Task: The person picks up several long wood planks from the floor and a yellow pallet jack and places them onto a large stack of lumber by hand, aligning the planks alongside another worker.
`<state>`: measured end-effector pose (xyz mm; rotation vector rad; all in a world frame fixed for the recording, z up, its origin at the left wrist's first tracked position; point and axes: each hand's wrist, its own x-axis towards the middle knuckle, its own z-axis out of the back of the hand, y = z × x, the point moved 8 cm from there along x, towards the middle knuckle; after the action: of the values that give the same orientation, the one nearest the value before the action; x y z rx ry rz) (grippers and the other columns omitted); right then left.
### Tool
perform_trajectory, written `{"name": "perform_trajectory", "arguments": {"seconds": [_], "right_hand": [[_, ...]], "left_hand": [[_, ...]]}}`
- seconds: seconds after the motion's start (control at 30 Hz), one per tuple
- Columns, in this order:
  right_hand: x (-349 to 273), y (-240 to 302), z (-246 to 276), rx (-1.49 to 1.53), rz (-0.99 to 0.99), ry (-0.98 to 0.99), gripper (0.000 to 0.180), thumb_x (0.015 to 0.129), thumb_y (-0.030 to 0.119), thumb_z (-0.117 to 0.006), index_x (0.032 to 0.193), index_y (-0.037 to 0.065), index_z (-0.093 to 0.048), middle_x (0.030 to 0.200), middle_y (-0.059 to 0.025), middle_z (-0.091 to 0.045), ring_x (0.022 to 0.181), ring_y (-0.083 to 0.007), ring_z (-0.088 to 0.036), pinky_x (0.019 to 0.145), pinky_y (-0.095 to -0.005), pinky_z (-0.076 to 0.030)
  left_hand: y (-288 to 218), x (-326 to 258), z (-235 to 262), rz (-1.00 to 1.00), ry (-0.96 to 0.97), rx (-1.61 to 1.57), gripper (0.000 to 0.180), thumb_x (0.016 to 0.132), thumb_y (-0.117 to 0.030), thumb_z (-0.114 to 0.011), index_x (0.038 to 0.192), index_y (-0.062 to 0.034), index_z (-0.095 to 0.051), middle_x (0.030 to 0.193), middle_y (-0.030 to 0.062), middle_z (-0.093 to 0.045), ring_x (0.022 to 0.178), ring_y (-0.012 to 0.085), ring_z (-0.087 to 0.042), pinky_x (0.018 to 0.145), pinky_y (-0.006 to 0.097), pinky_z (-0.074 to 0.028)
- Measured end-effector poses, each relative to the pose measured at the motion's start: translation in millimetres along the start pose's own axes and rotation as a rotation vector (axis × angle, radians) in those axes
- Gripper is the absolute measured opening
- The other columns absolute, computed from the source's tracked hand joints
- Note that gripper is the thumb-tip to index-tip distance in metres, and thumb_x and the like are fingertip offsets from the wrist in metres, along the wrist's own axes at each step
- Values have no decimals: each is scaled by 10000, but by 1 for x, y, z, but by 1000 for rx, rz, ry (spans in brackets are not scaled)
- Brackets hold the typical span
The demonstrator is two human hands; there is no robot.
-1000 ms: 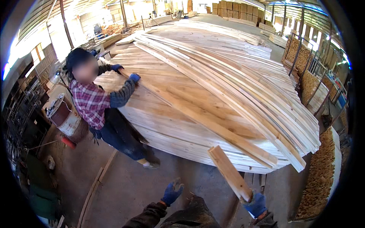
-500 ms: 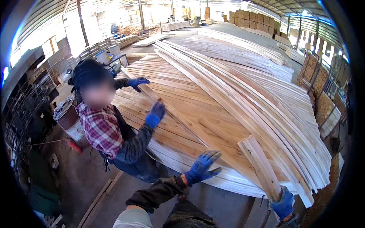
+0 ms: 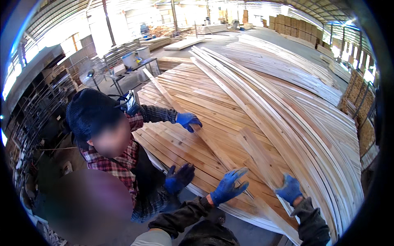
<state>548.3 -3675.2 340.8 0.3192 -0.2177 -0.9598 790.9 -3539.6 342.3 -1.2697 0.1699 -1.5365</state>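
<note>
My left hand [image 3: 229,187], in a blue work glove, is open with its fingers apart, over the near edge of a broad stack of planks [image 3: 172,141]. Just beyond it runs a long narrow board [image 3: 212,148], slanting across the stack. My right hand [image 3: 289,189], gloved in blue too, is closed on the near part of a wider wooden board [image 3: 259,158]; its fingertips are partly hidden. At my left, a co-worker's blue-gloved hand [image 3: 188,121] rests on the long board. That person's other hand [image 3: 179,178] is spread beside the stack's edge.
Several long pale strips [image 3: 262,110] lie lengthwise over the stack's right part. The co-worker in a plaid shirt [image 3: 133,158] stands close on my left. Behind are a fan [image 3: 91,74], a bench with buckets [image 3: 130,61] and more lumber stacks [image 3: 283,74].
My right hand has moved left and farther in with the wider board, which now lies lower over the stack. The co-worker has come nearer, and one of their hands has left the long board.
</note>
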Motion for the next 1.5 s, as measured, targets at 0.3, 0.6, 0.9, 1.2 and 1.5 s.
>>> {"name": "perform_trajectory", "arguments": {"seconds": [0.3,0.6,0.9,1.2,1.5], "right_hand": [[157,0,-97,-109,-14,91,749,660,425,-797,1252,20,-578,1125,-235,-662,1047,-396,-634,905,-460,-507],[153,-5,-74,-88,10,-46,737,744,443,-766,1303,15,-547,1182,-237,-635,1026,-394,-643,889,-469,-516],[87,78,-38,-70,125,-45,738,759,388,-776,1348,26,-519,1084,-228,-646,928,-383,-658,757,-451,-544],[83,149,-73,26,31,192,699,771,399,-778,1331,47,-552,1083,-222,-659,940,-383,-660,802,-456,-536],[103,165,-102,24,72,215,733,778,421,-770,1375,72,-529,1045,-213,-673,879,-369,-681,767,-447,-546]], "left_hand": [[74,45,55,42,-121,136,489,857,-188,-751,1290,-37,-582,1177,162,-637,1097,298,-613,946,369,-485],[189,90,146,181,-249,97,460,843,-131,-751,1248,16,-593,1222,173,-628,1111,273,-619,966,367,-482],[302,113,233,-12,-241,451,398,850,-151,-708,1222,-43,-617,1241,161,-633,1181,364,-568,1024,451,-432],[347,159,223,-88,98,627,359,842,-283,-729,1168,-152,-653,1262,59,-630,1269,322,-515,1121,499,-299],[354,159,216,-76,80,571,261,842,-214,-710,1096,-159,-694,1213,45,-662,1258,302,-530,1142,484,-269]]}}
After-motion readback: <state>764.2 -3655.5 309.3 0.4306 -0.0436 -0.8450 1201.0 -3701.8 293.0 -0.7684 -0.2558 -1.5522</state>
